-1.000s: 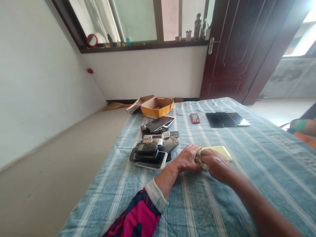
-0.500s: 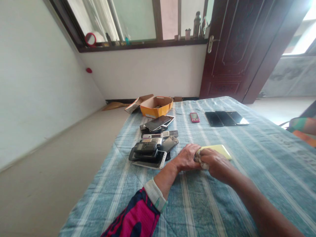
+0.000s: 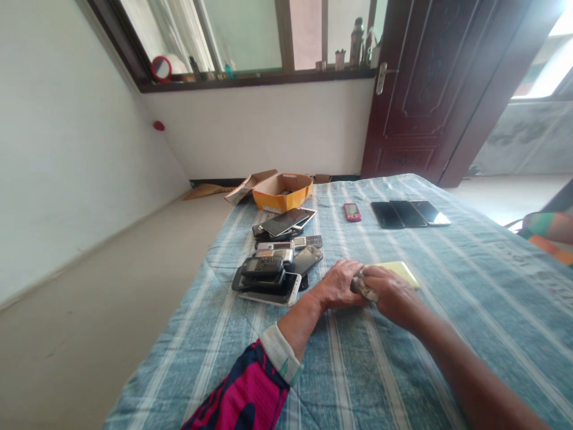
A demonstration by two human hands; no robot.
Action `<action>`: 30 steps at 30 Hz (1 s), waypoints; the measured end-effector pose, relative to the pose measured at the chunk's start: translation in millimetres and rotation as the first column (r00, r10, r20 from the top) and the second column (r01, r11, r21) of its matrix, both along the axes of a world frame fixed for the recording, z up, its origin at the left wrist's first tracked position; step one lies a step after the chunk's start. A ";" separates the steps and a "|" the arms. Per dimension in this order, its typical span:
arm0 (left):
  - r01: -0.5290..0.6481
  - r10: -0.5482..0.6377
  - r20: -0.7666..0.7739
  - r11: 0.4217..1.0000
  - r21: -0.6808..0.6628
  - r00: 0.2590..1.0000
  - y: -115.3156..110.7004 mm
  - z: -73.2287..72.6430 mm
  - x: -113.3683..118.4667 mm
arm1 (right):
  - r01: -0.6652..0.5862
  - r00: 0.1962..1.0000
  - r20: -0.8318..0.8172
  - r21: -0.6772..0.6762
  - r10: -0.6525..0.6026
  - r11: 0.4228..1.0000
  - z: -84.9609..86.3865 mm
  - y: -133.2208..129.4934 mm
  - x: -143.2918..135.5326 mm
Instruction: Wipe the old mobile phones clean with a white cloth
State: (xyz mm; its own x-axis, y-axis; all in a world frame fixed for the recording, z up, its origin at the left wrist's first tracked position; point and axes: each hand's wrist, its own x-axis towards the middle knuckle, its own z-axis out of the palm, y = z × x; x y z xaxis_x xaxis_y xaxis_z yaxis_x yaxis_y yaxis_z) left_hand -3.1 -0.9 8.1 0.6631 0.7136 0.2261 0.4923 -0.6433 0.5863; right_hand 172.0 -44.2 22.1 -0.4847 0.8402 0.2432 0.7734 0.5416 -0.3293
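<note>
A flat pale yellow phone [image 3: 405, 273] lies on the bed or table cover, its near left part hidden by both hands. My left hand [image 3: 342, 285] is closed on the left end of this phone; most of its fingertips are out of sight. Bunched in my right hand [image 3: 391, 295] is a crumpled whitish cloth [image 3: 366, 289], pressed down against the phone close to my left fingers. To the left of my hands lies a pile of old phones [image 3: 264, 267], black, grey and white, some stacked on others.
An open orange cardboard box [image 3: 280, 202] stands beyond the pile. A small pink phone [image 3: 352, 212] lies further back, and three dark phones [image 3: 408, 214] lie side by side at right. The striped blue cover [image 3: 358, 370] drops off at left towards the floor.
My right hand and the cloth have shifted very slightly against the yellow phone. The view has moved a little; the other phones lie as before.
</note>
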 end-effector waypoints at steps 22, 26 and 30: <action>-0.019 0.019 0.005 1.000 -0.005 1.000 -2.7 3.3 0.2 | 0.228 0.962 0.118 0.132 -0.244 0.965 -2.6 4.3 1.9; -0.023 0.023 0.019 1.000 0.010 1.000 -2.7 1.6 0.1 | 0.168 0.984 0.041 0.118 -0.174 0.979 -3.6 2.1 -10.5; -0.042 0.042 0.019 0.999 0.003 0.999 -2.6 0.2 -0.3 | 0.180 0.981 0.054 0.122 -0.188 0.976 -3.6 6.4 -3.4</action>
State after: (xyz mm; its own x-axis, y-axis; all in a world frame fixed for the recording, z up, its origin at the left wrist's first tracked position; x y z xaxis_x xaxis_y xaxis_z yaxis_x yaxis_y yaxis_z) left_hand -3.4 -3.5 8.4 0.6279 0.7399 0.2414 0.5077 -0.6244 0.5936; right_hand 168.6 -37.7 18.5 -0.3425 0.8843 0.3173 0.8811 0.4196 -0.2181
